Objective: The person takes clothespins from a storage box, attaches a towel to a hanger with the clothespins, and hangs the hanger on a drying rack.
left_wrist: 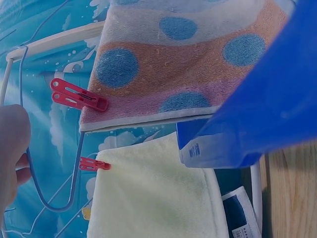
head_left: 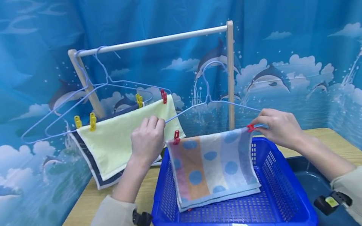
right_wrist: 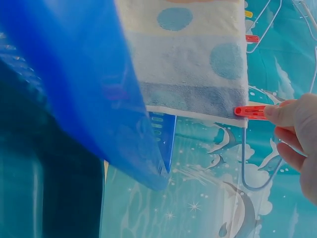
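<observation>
A blue wire hanger point(head_left: 208, 96) is held up over the basket, its hook off the rack's bar. My left hand point(head_left: 148, 138) grips its left shoulder. From the hanger's lower bar hangs a striped towel point(head_left: 212, 164) with blue dots. One red clothespin point(left_wrist: 79, 94) clips the towel's left corner. At the right corner, my right hand point(head_left: 280, 127) pinches the handles of a second red clothespin point(right_wrist: 251, 112) between thumb and fingers. Its nose overlaps the towel's edge in the right wrist view.
A drying rack point(head_left: 154, 41) stands behind, with two hangers at its left end. They carry a pale yellow towel point(head_left: 116, 140) and a dark one point(head_left: 89, 159), with yellow and red clothespins. The blue basket point(head_left: 291, 194) sits in front, beside a dark tub point(head_left: 303, 169) at right.
</observation>
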### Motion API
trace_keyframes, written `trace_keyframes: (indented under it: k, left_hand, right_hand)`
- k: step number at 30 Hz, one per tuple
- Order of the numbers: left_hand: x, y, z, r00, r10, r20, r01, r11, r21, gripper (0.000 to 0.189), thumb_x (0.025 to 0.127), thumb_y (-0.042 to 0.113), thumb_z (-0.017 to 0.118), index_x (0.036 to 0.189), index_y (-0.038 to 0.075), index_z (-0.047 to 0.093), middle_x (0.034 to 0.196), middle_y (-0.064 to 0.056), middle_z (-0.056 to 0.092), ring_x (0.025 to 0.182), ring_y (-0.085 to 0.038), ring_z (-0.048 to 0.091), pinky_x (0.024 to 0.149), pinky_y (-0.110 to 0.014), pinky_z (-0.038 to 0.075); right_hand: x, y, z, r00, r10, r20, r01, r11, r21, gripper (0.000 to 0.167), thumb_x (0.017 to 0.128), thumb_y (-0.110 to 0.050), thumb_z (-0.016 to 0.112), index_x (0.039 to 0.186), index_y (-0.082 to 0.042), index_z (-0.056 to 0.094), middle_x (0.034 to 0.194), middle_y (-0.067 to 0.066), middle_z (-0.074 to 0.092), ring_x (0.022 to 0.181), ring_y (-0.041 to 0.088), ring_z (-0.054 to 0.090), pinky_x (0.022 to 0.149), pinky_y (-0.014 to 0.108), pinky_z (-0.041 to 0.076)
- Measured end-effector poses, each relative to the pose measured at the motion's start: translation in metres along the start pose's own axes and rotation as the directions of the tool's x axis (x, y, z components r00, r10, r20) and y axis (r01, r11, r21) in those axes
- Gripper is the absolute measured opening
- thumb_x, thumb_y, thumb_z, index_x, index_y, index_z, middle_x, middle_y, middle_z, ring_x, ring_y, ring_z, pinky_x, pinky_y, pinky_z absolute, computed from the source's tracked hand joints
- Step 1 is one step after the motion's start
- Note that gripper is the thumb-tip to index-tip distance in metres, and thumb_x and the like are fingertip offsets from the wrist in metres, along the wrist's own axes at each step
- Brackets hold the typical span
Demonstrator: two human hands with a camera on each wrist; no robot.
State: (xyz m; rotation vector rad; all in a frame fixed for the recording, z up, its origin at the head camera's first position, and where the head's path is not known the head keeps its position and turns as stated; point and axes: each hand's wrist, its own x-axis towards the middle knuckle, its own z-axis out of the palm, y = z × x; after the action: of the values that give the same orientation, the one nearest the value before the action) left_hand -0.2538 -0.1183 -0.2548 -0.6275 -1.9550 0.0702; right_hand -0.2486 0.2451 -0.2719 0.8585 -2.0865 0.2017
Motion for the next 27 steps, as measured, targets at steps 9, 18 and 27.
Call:
trace_keyframes:
  k: [9, 18, 27]
  left_hand:
    - [0.0012, 0.0018, -0.0027, 1.0, 0.028, -0.011, -0.028, 0.999, 0.021, 0.012, 0.078, 0.004, 0.067, 0.089, 0.001, 0.063, 0.082, -0.011, 0.06, 0.06, -0.023, 0.052, 0.041, -0.031, 0.045]
    - [0.0009, 0.0026, -0.0034, 1.0, 0.029, -0.004, -0.029, 0.999, 0.043, 0.011, 0.081, 0.005, 0.066, 0.09, 0.0, 0.062, 0.082, -0.011, 0.059, 0.059, -0.023, 0.052, 0.043, -0.031, 0.046]
    - [0.0006, 0.0027, -0.0034, 1.0, 0.023, 0.006, -0.023, 0.999, 0.038, 0.01, 0.08, 0.004, 0.065, 0.089, 0.001, 0.062, 0.081, -0.011, 0.059, 0.059, -0.022, 0.052, 0.042, -0.03, 0.045]
  right_hand:
    - [-0.001, -0.0005, 0.0025, 1.0, -0.011, 0.009, 0.011, 1.0, -0.015, 0.021, 0.064, 0.004, 0.077, 0.078, -0.012, 0.073, 0.072, -0.001, 0.061, 0.058, 0.014, 0.056, 0.04, 0.024, 0.036]
    - [-0.0014, 0.0003, 0.0064, 0.996, -0.083, -0.027, 0.083, 0.996, -0.02, 0.022, 0.064, 0.003, 0.077, 0.082, -0.009, 0.071, 0.076, 0.003, 0.061, 0.065, 0.019, 0.058, 0.039, 0.029, 0.04]
    - [-0.0023, 0.0039, 0.0095, 0.991, -0.137, -0.002, 0.137, 0.99, -0.036, 0.027, 0.067, -0.001, 0.075, 0.092, -0.005, 0.067, 0.087, 0.009, 0.061, 0.069, 0.023, 0.06, 0.039, 0.03, 0.041]
